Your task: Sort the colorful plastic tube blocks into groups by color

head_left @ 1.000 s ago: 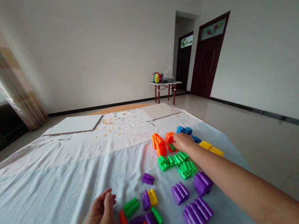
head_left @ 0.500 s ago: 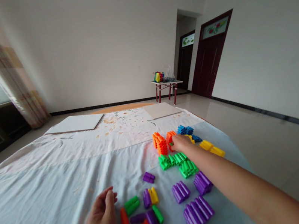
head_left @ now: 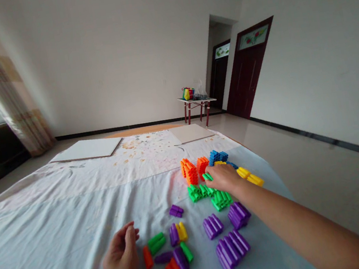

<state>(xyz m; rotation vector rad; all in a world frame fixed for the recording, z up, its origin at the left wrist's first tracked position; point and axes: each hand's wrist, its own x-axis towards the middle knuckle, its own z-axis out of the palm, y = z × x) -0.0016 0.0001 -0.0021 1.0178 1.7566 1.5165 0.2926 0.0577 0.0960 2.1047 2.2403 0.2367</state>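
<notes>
Bright plastic blocks lie on a white cloth (head_left: 60,221). My right hand (head_left: 222,177) reaches out over the green blocks (head_left: 209,192), with its fingers closed on a green block (head_left: 207,177). Orange blocks (head_left: 190,172) stand just beyond it, with blue blocks (head_left: 219,156) behind and yellow blocks (head_left: 250,177) to the right. My left hand (head_left: 121,264) rests near the front edge with its fingers loosely curled and nothing in it. Right beside it is a loose mix of orange, green, purple and yellow blocks (head_left: 171,254). Purple block groups (head_left: 231,249) lie under my right forearm.
Two white boards (head_left: 86,149) lie at the far end of the cloth. A small red-legged table (head_left: 197,104) with a colourful bag stands by the back wall, near dark red doors (head_left: 251,68). A curtain (head_left: 5,89) hangs at the left.
My right hand has drawn back from the orange blocks toward the green ones, now with a green block in its fingers. My left hand has stayed in place.
</notes>
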